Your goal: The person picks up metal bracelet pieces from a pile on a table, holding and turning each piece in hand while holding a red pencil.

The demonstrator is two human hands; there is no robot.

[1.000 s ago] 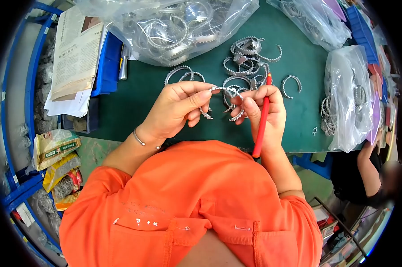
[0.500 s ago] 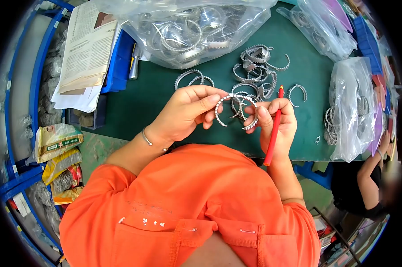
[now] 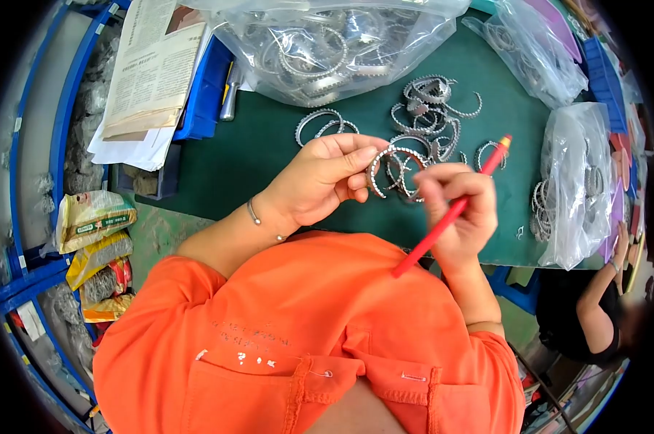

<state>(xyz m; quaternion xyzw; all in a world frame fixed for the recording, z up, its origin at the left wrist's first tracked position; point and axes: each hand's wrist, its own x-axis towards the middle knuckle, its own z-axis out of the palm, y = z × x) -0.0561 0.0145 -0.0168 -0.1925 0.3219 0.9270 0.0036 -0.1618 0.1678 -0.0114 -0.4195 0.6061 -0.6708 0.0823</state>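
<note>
Left grip (image 3: pixel 318 177) pinched, right grip (image 3: pixel 463 213) curled

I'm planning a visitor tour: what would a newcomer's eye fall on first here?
Probably the orange shirt filling the lower middle. Next, the red pen-like tool slanting across the right hand, near the silver open bangle pinched by the left hand around the centre. Beyond, a large clear plastic bag of bangles lies at the top.
</note>
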